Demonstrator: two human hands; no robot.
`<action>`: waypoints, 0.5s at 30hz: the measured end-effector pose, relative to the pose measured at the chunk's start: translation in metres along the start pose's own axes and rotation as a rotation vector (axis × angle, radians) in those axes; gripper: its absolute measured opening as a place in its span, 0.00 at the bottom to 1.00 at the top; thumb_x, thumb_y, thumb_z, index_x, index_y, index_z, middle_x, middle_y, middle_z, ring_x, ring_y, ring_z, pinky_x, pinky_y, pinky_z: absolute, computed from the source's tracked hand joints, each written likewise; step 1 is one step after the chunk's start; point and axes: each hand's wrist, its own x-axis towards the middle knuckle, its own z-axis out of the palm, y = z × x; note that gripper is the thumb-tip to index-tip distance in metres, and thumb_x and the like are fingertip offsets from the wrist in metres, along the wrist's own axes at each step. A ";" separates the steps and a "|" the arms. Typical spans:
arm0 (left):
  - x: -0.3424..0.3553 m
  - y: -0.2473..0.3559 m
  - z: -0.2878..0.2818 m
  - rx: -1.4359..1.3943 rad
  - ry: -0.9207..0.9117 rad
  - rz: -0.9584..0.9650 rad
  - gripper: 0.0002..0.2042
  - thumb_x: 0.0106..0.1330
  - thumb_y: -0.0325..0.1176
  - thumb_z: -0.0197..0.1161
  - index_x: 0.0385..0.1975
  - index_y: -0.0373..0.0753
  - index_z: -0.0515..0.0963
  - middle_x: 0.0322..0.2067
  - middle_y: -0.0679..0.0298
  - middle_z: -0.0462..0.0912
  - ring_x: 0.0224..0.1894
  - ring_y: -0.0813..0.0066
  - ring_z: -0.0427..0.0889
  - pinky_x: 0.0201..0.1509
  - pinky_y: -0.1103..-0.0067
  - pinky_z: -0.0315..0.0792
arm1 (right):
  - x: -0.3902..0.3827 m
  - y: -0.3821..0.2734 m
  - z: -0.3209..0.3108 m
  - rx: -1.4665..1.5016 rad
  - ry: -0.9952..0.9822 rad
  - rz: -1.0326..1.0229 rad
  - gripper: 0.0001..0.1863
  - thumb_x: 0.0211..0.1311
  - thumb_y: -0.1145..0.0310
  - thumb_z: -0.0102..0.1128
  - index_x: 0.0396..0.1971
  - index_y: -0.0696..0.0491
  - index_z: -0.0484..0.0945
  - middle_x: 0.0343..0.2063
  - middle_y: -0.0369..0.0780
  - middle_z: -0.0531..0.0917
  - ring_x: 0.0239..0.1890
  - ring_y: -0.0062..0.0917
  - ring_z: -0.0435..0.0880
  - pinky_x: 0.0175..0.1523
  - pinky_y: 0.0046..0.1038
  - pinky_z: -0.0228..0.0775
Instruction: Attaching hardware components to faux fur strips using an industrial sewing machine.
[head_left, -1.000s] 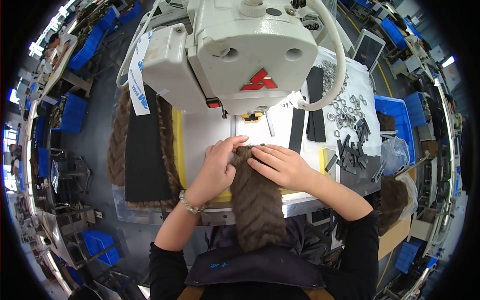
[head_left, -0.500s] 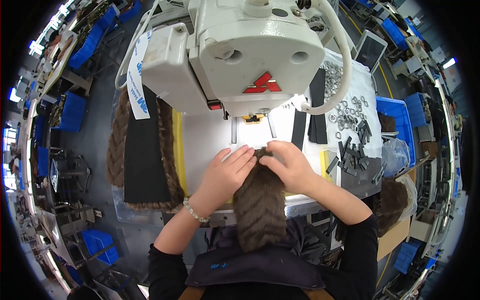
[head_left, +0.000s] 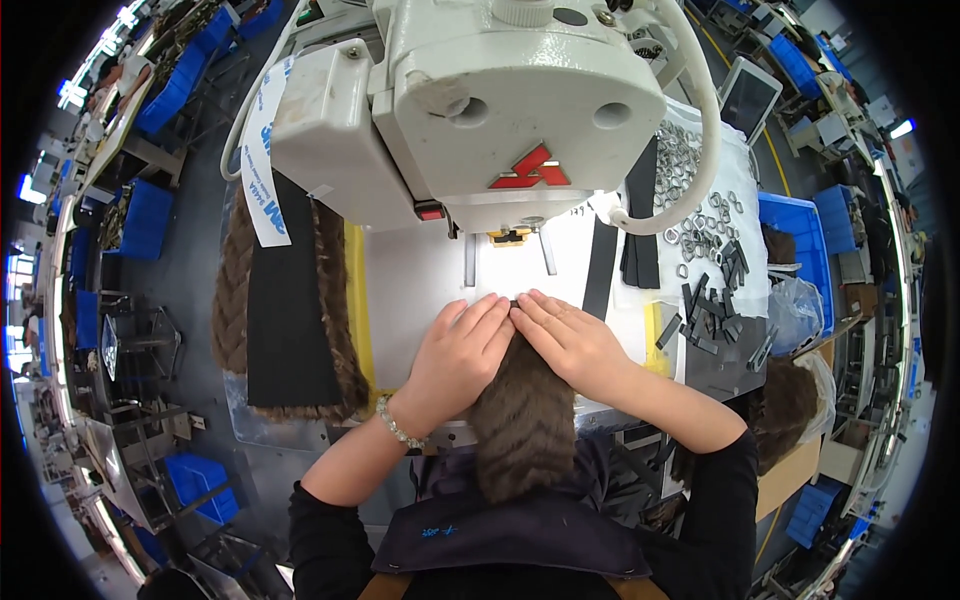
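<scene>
A long brown fur piece (head_left: 525,420) hangs over the table's near edge toward my lap, and its narrow far end lies on the white work surface. My left hand (head_left: 462,350) is on the left side of that end, fingers bent slightly over it. From the other side my right hand (head_left: 570,345) grips the same end, its fingers close together and pointing inward. The fingertips of both hands meet over the fur's tip, where a small dark bit shows. Neither thumb can be clearly made out. Ahead stands a white sewing machine (head_left: 520,120), with its yellow-orange foot area (head_left: 508,238) beyond my fingers.
Stacked fur strips (head_left: 232,300) with a black strip (head_left: 290,310) lie at left. On the right are black strips (head_left: 640,220), metal rings (head_left: 705,225), short black tabs (head_left: 715,315) and a blue bin (head_left: 800,220). Bagged fur (head_left: 790,400) sits lower right.
My right hand has flattened from a bent pinch, its fingers now straighter and closer to my left hand, covering more of the fur's far end. The left hand has barely moved.
</scene>
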 end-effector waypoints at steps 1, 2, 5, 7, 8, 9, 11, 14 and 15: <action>0.001 0.000 0.000 -0.031 -0.008 -0.009 0.13 0.59 0.30 0.55 0.42 0.35 0.80 0.50 0.59 0.80 0.59 0.69 0.74 0.62 0.71 0.63 | -0.001 0.000 0.000 0.001 -0.001 0.001 0.20 0.52 0.74 0.57 0.47 0.63 0.77 0.51 0.50 0.80 0.55 0.38 0.81 0.57 0.34 0.75; 0.003 0.000 -0.003 -0.032 -0.009 -0.009 0.13 0.59 0.30 0.55 0.42 0.35 0.80 0.50 0.59 0.80 0.59 0.69 0.74 0.62 0.71 0.63 | -0.002 0.000 0.000 -0.018 0.000 -0.013 0.19 0.53 0.74 0.57 0.46 0.64 0.77 0.50 0.51 0.80 0.54 0.38 0.81 0.57 0.34 0.75; 0.007 0.000 -0.006 -0.184 -0.002 -0.101 0.12 0.59 0.29 0.55 0.40 0.34 0.79 0.51 0.56 0.79 0.59 0.66 0.74 0.64 0.70 0.63 | -0.003 0.000 0.001 -0.048 0.003 -0.031 0.19 0.53 0.74 0.56 0.45 0.64 0.78 0.49 0.51 0.81 0.53 0.38 0.82 0.57 0.34 0.75; 0.007 -0.003 -0.002 -0.288 -0.011 -0.097 0.12 0.58 0.29 0.55 0.39 0.32 0.79 0.51 0.54 0.80 0.58 0.62 0.75 0.63 0.69 0.65 | -0.003 0.000 0.002 -0.058 0.008 -0.037 0.18 0.53 0.74 0.56 0.45 0.64 0.78 0.49 0.51 0.81 0.53 0.38 0.82 0.57 0.34 0.75; 0.006 -0.003 0.000 -0.287 -0.011 -0.097 0.12 0.58 0.29 0.55 0.39 0.32 0.79 0.51 0.54 0.80 0.58 0.62 0.75 0.63 0.69 0.65 | -0.004 0.000 0.002 -0.058 0.011 -0.042 0.18 0.54 0.74 0.56 0.45 0.64 0.78 0.49 0.51 0.81 0.53 0.38 0.82 0.57 0.34 0.75; 0.004 -0.002 0.002 -0.222 -0.011 -0.059 0.11 0.58 0.28 0.56 0.39 0.33 0.79 0.51 0.54 0.80 0.57 0.62 0.76 0.63 0.68 0.66 | -0.004 0.000 0.002 -0.059 0.014 -0.047 0.17 0.54 0.73 0.56 0.44 0.64 0.78 0.49 0.51 0.81 0.53 0.38 0.82 0.57 0.34 0.75; 0.002 0.002 0.005 -0.160 -0.011 -0.021 0.12 0.57 0.27 0.57 0.40 0.34 0.80 0.51 0.54 0.80 0.56 0.63 0.77 0.62 0.68 0.67 | -0.003 -0.002 0.001 -0.078 0.003 -0.048 0.18 0.54 0.73 0.56 0.45 0.64 0.78 0.49 0.51 0.81 0.53 0.38 0.82 0.57 0.34 0.75; 0.001 0.011 0.003 0.043 0.006 0.051 0.12 0.57 0.27 0.58 0.39 0.32 0.81 0.47 0.53 0.82 0.52 0.62 0.80 0.59 0.72 0.70 | -0.003 -0.004 -0.004 -0.094 -0.024 -0.051 0.18 0.54 0.73 0.56 0.45 0.64 0.78 0.48 0.51 0.81 0.52 0.38 0.82 0.57 0.34 0.75; 0.002 0.013 0.000 0.079 -0.002 0.074 0.13 0.56 0.27 0.58 0.39 0.31 0.81 0.46 0.53 0.82 0.51 0.63 0.81 0.59 0.72 0.70 | -0.004 -0.004 -0.005 -0.090 -0.040 -0.051 0.18 0.54 0.73 0.55 0.46 0.64 0.78 0.48 0.51 0.82 0.52 0.38 0.82 0.57 0.34 0.75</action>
